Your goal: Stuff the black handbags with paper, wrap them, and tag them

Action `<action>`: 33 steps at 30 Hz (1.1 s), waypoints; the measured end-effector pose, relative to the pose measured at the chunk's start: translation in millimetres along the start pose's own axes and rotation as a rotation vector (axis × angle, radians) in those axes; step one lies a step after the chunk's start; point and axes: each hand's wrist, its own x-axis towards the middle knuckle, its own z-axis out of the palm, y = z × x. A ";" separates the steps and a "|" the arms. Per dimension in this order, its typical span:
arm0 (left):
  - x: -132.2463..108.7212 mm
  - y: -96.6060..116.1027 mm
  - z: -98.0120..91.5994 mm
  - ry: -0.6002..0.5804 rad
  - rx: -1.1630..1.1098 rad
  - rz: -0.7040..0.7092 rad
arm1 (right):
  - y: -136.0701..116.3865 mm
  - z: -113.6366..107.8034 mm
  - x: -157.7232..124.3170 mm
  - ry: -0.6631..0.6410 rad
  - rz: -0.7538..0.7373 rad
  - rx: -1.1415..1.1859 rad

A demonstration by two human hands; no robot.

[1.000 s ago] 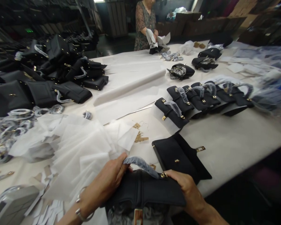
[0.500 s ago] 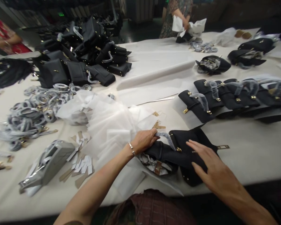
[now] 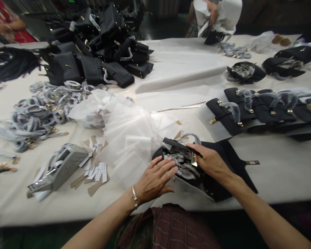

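White sheeting covered the long worktop [image 3: 274,166], and we stood at its near edge. Our bag [image 3: 230,155] lay there, a little right of the middle. It was black and open-mouthed, with its flap spread toward the right. Crumpled paper [image 3: 182,167] filled its mouth.

Our left grip [image 3: 155,178] lay released, fingers spread flat, their tips touching the paper at the bag's left rim. Our right grip [image 3: 209,160] was clenched on the bag's upper rim, fingers curled over it just beside the gold clasp [image 3: 194,159]. The wrapped handle [image 3: 189,136] arched just beyond that grip.

Loose tissue sheets [image 3: 129,138] lay fanned out just left of the bag, some touching it. Farther left along the near edge we saw a grey tape dispenser [image 3: 62,167], with cut strips [image 3: 95,173] scattered beside it. Wrapped straps [image 3: 38,110] were heaped toward the left edge. A pile of black bags [image 3: 98,58] filled the far left corner, and a row of bags [image 3: 261,107] ran along the right side.

At the far edge, another person's hand [image 3: 212,10] held white paper.
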 end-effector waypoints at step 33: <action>89.8 -60.5 106.0 0.084 0.202 -0.180 | 10.2 56.9 -16.4 0.290 -0.045 0.013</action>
